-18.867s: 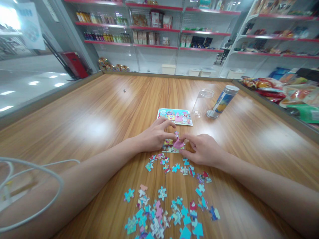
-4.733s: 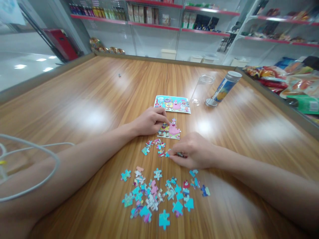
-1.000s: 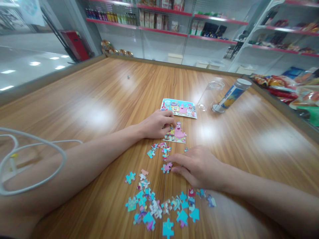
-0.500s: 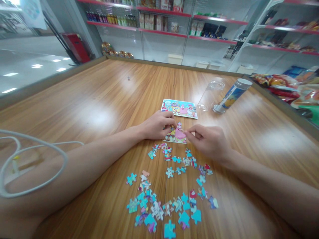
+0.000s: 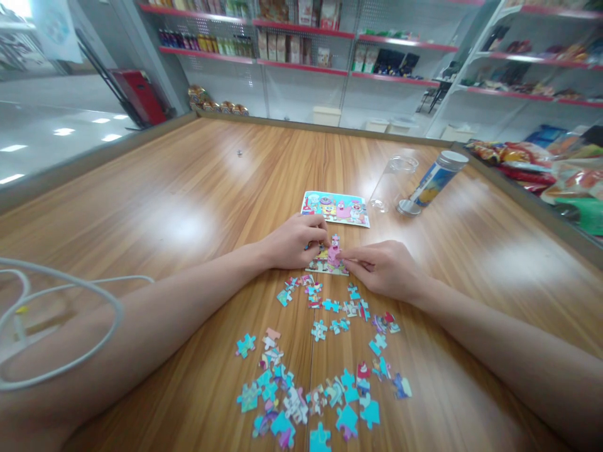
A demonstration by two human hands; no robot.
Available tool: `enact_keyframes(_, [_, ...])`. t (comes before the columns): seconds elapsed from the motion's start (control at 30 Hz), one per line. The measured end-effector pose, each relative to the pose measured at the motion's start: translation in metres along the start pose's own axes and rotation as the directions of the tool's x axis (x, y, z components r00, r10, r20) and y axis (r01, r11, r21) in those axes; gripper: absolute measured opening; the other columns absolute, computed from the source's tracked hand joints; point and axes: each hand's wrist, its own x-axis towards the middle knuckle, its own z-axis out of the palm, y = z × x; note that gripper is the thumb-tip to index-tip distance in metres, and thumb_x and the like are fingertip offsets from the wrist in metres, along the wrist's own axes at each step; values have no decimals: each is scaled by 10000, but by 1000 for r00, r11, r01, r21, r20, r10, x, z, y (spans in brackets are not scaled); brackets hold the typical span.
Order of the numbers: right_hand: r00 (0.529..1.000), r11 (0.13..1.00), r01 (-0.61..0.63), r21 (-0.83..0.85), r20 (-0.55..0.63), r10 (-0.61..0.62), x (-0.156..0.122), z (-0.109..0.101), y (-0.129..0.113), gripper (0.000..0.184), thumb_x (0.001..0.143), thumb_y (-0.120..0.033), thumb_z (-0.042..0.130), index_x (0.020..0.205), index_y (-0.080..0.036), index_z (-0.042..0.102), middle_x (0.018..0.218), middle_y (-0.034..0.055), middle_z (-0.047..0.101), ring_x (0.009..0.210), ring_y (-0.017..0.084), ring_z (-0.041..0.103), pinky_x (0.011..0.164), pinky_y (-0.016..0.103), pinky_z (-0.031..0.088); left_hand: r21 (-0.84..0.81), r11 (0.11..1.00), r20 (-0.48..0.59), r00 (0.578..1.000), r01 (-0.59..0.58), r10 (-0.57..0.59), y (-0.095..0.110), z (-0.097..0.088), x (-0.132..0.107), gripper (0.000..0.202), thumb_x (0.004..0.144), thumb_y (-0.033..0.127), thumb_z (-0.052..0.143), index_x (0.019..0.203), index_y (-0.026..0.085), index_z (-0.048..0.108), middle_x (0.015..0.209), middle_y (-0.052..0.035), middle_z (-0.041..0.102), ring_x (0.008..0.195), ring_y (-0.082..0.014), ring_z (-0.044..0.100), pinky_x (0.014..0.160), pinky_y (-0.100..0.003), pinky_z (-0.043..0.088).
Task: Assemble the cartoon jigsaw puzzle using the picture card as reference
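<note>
The joined patch (image 5: pixel 327 262) of puzzle lies flat on the table (image 5: pixel 164 188) at the centre of the frame. The left hand (image 5: pixel 294 242) curls over its left edge, fingertips pressing down, apparently to pin it. The right hand (image 5: pixel 384 270) meets it from the right, thumb and forefinger pinched narrow on the pink part. Whether a separate piece sits in that pinch is too small to tell. Just above lies the picture card (image 5: pixel 336 208), face up, likely as a guide. Loose pieces (image 5: pixel 320 376) are spread face up toward the bottom of the frame, within reach. Two tubes (image 5: pixel 436 182) lie at upper right.
</note>
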Motion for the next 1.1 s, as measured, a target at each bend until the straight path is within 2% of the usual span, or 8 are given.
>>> enact_keyframes(0.23, [999,998,23,56,-47,-21,-2,0,-2,235,936,-315,606,1064,-231,785,719,10,757,558,112,630,546,235,384,-29,1000,-21,1000,-9,8,-1,0,0,264,786,48,527,819,161,763,916,-86,669,844,-166,645,762,-298,526])
enact_keyframes(0.37, [999,996,46,71,-14,-45,0,0,-4,232,942,-326,600,880,-200,785,673,11,728,563,112,627,536,235,353,-34,999,-31,999,-22,21,0,1,0,264,785,41,523,796,151,763,907,-88,686,829,-165,655,755,-297,527])
enact_keyframes(0.5, [1000,1000,1,5,-13,-1,1,0,-6,333,931,-351,606,658,-176,684,574,-4,649,506,101,554,526,249,306,-40,999,-56,998,-36,34,0,0,1,268,777,32,522,774,154,761,894,-77,707,808,-158,668,755,-297,532])
enact_keyframes(0.57, [1000,1000,-21,6,-20,21,1,0,-6,295,925,-352,616,701,-179,701,592,-4,662,519,104,564,536,247,314,-49,998,-61,997,-41,38,0,0,1,269,775,30,525,769,158,762,890,-73,717,803,-156,674,757,-296,537])
enact_keyframes(0.63, [999,999,-22,39,-24,23,1,1,-6,208,928,-334,621,855,-194,757,644,-1,706,547,109,596,552,238,344,-53,998,-65,997,-45,42,0,0,1,271,773,28,528,770,160,765,886,-71,724,800,-158,679,760,-298,539])
enact_keyframes(0.73, [999,995,36,92,-10,-36,0,2,-5,197,947,-290,602,1000,-219,778,781,20,772,617,117,654,577,228,385,-50,998,-64,997,-45,42,0,1,0,278,771,27,529,775,166,770,883,-68,731,807,-163,685,773,-309,538])
enact_keyframes(0.9, [1000,997,4,72,-3,-4,-1,3,-3,219,953,-360,616,951,-208,774,712,12,747,619,125,660,584,232,388,-50,997,-62,997,-50,47,-1,1,0,275,776,32,526,772,161,769,886,-67,737,808,-162,689,775,-304,541])
enact_keyframes(1.1, [997,996,-66,65,-22,67,0,4,-6,231,919,-402,650,979,-213,770,580,-27,638,495,95,531,558,239,343,-38,998,-58,997,-51,49,-1,1,0,269,769,30,526,768,154,764,889,-71,733,816,-166,689,781,-306,541])
